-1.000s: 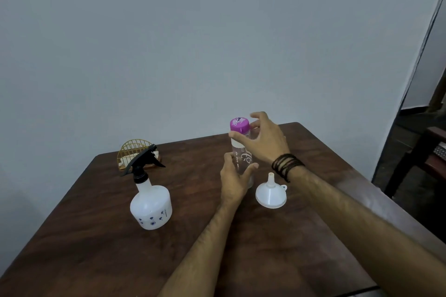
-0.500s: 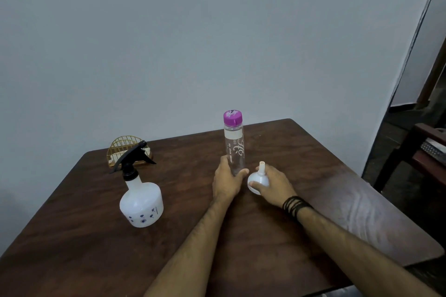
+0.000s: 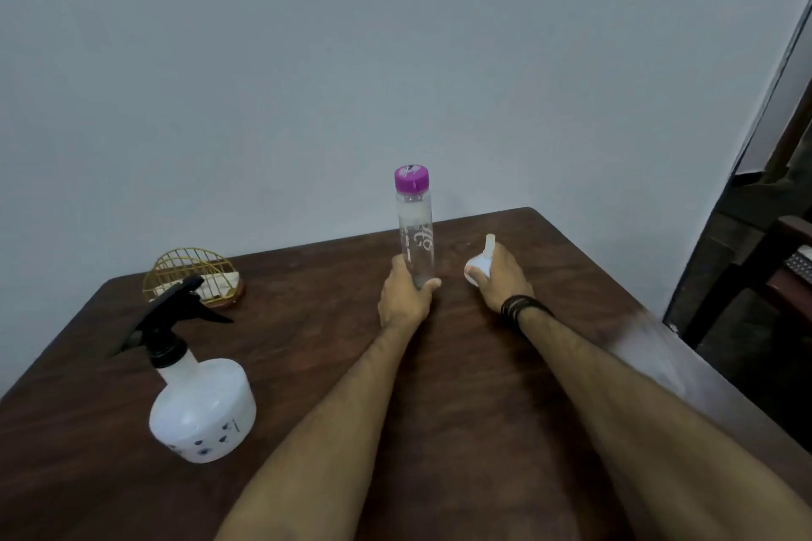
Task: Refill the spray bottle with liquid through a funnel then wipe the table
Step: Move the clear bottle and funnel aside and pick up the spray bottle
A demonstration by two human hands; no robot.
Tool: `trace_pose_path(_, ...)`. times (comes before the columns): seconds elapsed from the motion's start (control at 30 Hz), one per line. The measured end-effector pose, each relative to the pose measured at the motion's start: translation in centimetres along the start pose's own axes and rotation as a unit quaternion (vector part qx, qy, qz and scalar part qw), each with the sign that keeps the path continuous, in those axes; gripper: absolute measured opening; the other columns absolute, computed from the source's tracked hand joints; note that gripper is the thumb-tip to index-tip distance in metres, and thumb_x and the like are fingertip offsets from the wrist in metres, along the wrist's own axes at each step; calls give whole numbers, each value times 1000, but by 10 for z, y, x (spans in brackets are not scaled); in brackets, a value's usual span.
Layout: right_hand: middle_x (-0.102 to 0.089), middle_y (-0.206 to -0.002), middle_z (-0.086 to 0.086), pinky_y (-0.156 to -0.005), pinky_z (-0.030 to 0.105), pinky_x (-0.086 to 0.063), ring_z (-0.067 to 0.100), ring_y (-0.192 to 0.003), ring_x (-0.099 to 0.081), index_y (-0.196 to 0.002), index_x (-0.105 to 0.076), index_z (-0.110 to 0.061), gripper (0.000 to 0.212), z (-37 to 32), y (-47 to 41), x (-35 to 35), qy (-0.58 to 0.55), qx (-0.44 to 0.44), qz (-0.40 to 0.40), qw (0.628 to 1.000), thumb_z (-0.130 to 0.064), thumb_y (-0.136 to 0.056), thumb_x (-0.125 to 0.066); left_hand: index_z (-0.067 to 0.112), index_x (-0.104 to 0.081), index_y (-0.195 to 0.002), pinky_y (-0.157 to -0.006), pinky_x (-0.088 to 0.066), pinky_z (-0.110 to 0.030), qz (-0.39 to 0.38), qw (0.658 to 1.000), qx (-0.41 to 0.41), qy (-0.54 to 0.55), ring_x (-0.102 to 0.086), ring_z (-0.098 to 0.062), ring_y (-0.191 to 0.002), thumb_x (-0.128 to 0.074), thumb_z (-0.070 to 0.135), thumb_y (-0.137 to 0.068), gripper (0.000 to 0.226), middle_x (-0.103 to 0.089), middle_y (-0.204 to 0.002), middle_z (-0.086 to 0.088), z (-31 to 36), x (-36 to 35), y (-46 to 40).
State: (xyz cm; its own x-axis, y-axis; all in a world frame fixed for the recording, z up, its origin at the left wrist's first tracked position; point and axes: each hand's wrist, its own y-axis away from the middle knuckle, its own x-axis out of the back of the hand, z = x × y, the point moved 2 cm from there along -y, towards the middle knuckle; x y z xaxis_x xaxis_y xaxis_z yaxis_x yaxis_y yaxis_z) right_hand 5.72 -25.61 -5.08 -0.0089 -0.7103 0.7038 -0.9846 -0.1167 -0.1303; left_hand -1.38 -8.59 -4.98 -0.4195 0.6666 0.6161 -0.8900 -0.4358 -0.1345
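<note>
spray bottle (image 3: pixel 200 402) upright, capped (black trigger) | clear bottle (image 3: pixel 415 233) upright | funnel (image 3: pixel 481 261) spout-up

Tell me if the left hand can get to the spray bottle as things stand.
Probably yes, but not at once: the left hand grips the clear bottle and must let go first. The spray bottle stands apart on its left with only bare table between.

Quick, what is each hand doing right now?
Left hand: grips the bottom of the clear bottle.
Right hand: holds the white funnel, spout up.

No legible text anywhere
</note>
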Motion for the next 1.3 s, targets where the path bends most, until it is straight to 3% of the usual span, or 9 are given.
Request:
trace_pose_path(0.1, -51, -140, 13, -106, 41, -38, 30, -131, -47, -144, -37, -11, 66, 7, -29, 2, 27, -9, 20, 999, -45, -93, -61, 20, -43, -134, -109, -41, -43, -9, 1000, 10, -15, -57, -30, -126, -71, 44, -88, 58, -64, -131, -4, 6, -14, -29)
trace_pose_path(0.23, -51, -140, 13, -105, 42, -39, 30, -131, -47, -143, -37, -12, 66, 15, -63, -2, 36, -6, 31, 999, -50, -93, -58, 20, -42, -135, -126, -6, -45, -24, 997, 15, -72, -58, -23, -129, -60, 55, -93, 57, -66, -132, -3, 13, -36, -61)
trace_pose_path(0.43, -51, -138, 14, -104, 42, -40, 30, -129, -48, -139, -39, -11, 62, 20, -90, -8, 47, 3, 38, 998, -50, -95, -56, 18, -42, -138, -126, -4, -50, -23, 993, 12, -111, -53, -23, -134, -50, 64, -93, 65, -56, -141, -4, 9, -52, -94)
trace_pose_path(0.67, -3, -166, 14, -125, 46, -4, 28, -154, 1, -157, 2, -5, 96, 23, -86, -10, 74, 46, 66, 994, -63, -95, -43, 0, -5, -159, -126, -3, -42, -35, 990, -2, -138, -3, -29, -157, -59, 79, -77, 126, -10, -168, -17, 8, -40, -72)
trace_pose_path(0.83, 18, -165, 12, -122, 49, 7, 26, -153, 13, -156, 15, -5, 101, 19, -69, -15, 191, 103, 66, 974, -63, -95, -40, 1, -8, -160, -127, -1, -45, -68, 965, -18, -251, -3, -31, -157, -35, 68, -97, 95, -7, -168, -19, -4, -26, -38)
trace_pose_path(1.0, 20, -164, 14, -123, 53, 3, 29, -154, 11, -155, 18, -5, 101, 19, -41, -15, 192, 48, 33, 980, -54, -96, -47, 4, -13, -160, -127, -1, -45, -94, 954, -33, -284, -4, -29, -157, -25, 63, -101, 84, -8, -169, -15, -8, -16, -12)
trace_pose_path(1.1, 5, -166, 17, -122, 53, -12, 33, -153, -5, -157, 4, -9, 94, 13, -32, -7, 162, 42, 62, 984, -43, -94, -57, 6, -13, -161, -127, -2, -45, -105, 951, -45, -286, -4, -27, -157, -24, 63, -102, 83, -8, -169, -13, -13, -10, 2)
trace_pose_path(1.2, -36, -146, 16, -108, 47, -35, 34, -130, -43, -144, -37, -13, 64, -4, -22, -5, 224, 160, 132, 952, -29, -89, -65, 7, -15, -160, -127, -3, -44, -99, 950, -57, -291, -6, -26, -157, -25, 62, -102, 80, -10, -169, -12, -18, -3, 9)
trace_pose_path(1.3, -51, -129, 10, -98, 41, -42, 28, -118, -51, -127, -53, -12, 37, -6, -15, -14, 252, 167, 69, 951, -31, -96, -54, 8, -17, -160, -127, -5, -43, -106, 947, -62, -297, -8, -26, -157, -25, 61, -103, 79, -12, -169, -12, -21, -1, 14)
